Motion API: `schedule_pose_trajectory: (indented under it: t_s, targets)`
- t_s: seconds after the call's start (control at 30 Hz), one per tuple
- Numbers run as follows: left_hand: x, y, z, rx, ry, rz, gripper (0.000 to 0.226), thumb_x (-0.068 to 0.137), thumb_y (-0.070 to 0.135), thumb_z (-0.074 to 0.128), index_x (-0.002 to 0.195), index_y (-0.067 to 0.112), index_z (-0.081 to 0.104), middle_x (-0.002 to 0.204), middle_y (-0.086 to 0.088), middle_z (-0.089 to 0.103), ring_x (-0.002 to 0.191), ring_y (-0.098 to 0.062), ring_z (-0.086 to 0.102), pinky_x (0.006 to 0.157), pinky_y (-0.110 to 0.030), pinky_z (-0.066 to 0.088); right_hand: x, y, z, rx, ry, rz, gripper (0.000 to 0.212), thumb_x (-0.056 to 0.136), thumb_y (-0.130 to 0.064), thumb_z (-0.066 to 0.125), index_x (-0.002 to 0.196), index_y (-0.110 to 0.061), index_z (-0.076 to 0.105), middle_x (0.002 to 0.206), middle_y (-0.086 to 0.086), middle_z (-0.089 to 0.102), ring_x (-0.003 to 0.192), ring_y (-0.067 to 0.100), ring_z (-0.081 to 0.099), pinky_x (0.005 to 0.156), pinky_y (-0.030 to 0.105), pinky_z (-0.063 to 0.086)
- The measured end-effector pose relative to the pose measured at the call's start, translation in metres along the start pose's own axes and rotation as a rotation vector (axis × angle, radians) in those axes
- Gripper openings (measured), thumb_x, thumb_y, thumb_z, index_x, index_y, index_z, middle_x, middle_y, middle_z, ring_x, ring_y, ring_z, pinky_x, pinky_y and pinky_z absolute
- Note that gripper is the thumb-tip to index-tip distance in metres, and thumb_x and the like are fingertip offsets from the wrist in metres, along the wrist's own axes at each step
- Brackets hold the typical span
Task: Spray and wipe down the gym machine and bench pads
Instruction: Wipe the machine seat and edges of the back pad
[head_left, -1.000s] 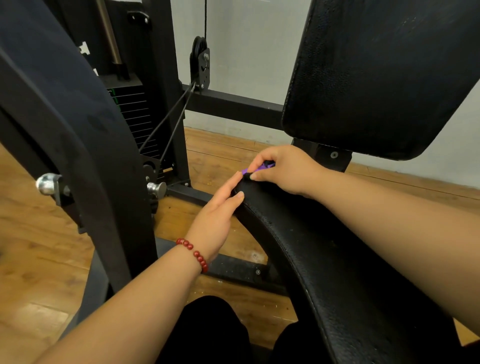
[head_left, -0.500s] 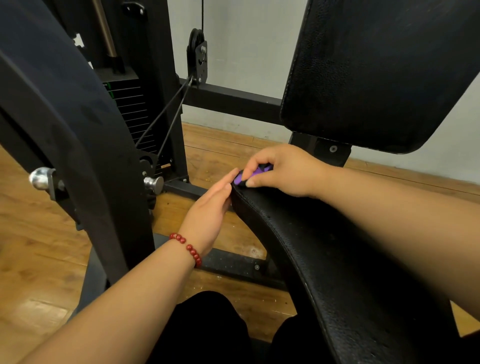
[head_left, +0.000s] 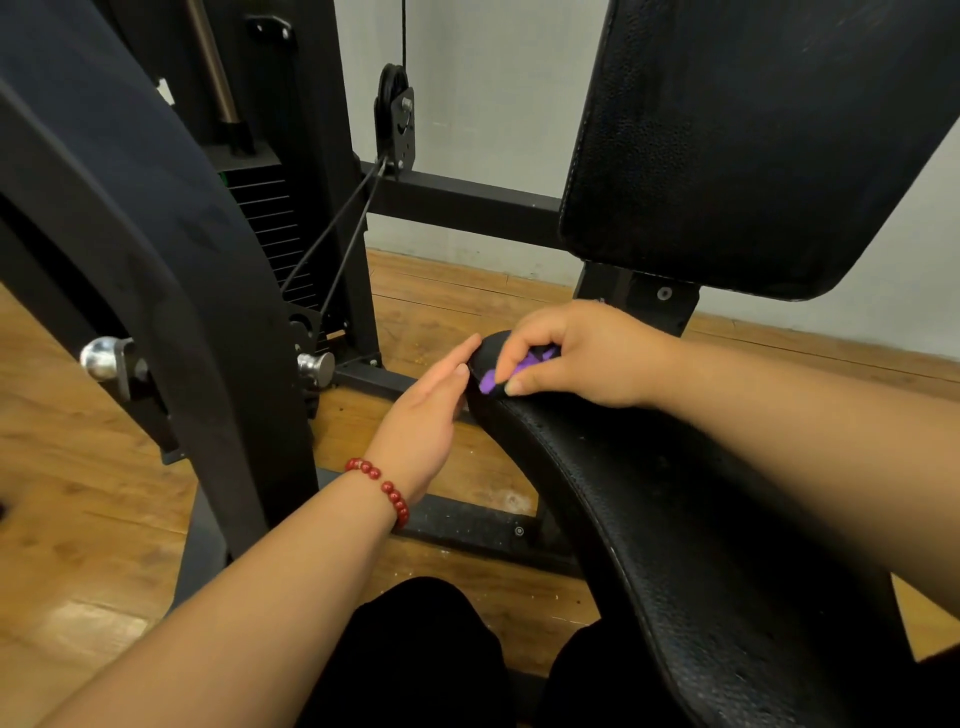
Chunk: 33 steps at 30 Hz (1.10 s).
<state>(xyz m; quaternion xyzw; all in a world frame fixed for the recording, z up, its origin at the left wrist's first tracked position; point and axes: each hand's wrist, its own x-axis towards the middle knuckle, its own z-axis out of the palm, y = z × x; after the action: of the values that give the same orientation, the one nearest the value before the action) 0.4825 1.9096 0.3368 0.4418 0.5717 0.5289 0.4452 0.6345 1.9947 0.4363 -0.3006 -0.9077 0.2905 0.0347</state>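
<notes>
Right hand (head_left: 582, 358) draws back slightly along the seat pad (head_left: 675, 519) tip, fingers curled around the purple cloth (head_left: 519, 369) pressed there. Left hand (head_left: 426, 415), fingers straight, touches the tip's side. Tip wiping appears under way.

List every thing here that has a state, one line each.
right hand, grips the purple cloth on the seat pad tip.
purple cloth, bunched, mostly hidden under the fingers.
left hand, fingers straight, against the seat pad tip.
back pad, upright, untouched.
cables, taut below the pulley.
</notes>
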Motion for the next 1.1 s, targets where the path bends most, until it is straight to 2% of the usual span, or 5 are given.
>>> schedule_pose_trajectory:
  t_s: [0.27,0.47,0.73,0.87,1.1]
  targets:
    - [-0.012,0.020,0.012,0.367,-0.001,0.023,0.047,0.106,0.036,0.027,0.152,0.036,0.021,0.158,0.007,0.026,0.142,-0.015,0.030,0.117,-0.035,0.026,-0.008,0.001,0.003,0.010,0.091,0.033,0.019,0.086,-0.026,0.072,0.084,-0.043,0.064,0.095,-0.014,0.065,0.093,0.003,0.058,0.084,0.019,0.047]
    - [-0.022,0.017,0.006,0.474,0.003,0.168,0.042,0.106,0.028,0.031,0.147,0.031,0.036,0.156,0.018,0.026,0.141,0.006,0.014,0.103,-0.001,0.006,-0.024,-0.003,0.001,0.034,0.077,0.106,0.013,0.086,-0.028,0.072,0.087,-0.040,0.068,0.093,-0.018,0.064,0.089,-0.001,0.058,0.072,0.009,0.041]
    - [-0.033,0.019,0.011,0.605,-0.032,0.290,0.040,0.105,0.025,0.034,0.144,0.028,0.042,0.146,0.022,0.034,0.137,0.010,0.014,0.102,0.002,0.003,-0.044,-0.007,0.002,0.080,0.106,0.128,0.017,0.085,-0.027,0.073,0.083,-0.042,0.066,0.092,-0.016,0.065,0.090,0.001,0.059,0.077,0.012,0.043]
    - [-0.036,0.019,0.012,0.667,-0.044,0.286,0.043,0.104,0.025,0.035,0.147,0.029,0.036,0.154,0.016,0.032,0.141,0.006,0.013,0.112,-0.014,0.007,-0.034,-0.006,0.006,0.100,0.181,0.159,0.015,0.087,-0.024,0.072,0.084,-0.037,0.068,0.091,-0.017,0.062,0.087,0.002,0.057,0.070,0.013,0.039]
    - [-0.043,0.027,0.014,0.753,-0.081,0.299,0.045,0.105,0.029,0.034,0.150,0.026,0.032,0.157,0.014,0.026,0.137,0.009,0.006,0.112,-0.015,0.005,-0.086,-0.015,0.002,0.081,0.009,0.085,0.019,0.084,-0.027,0.073,0.083,-0.044,0.066,0.095,-0.022,0.064,0.094,-0.006,0.057,0.079,0.005,0.042]
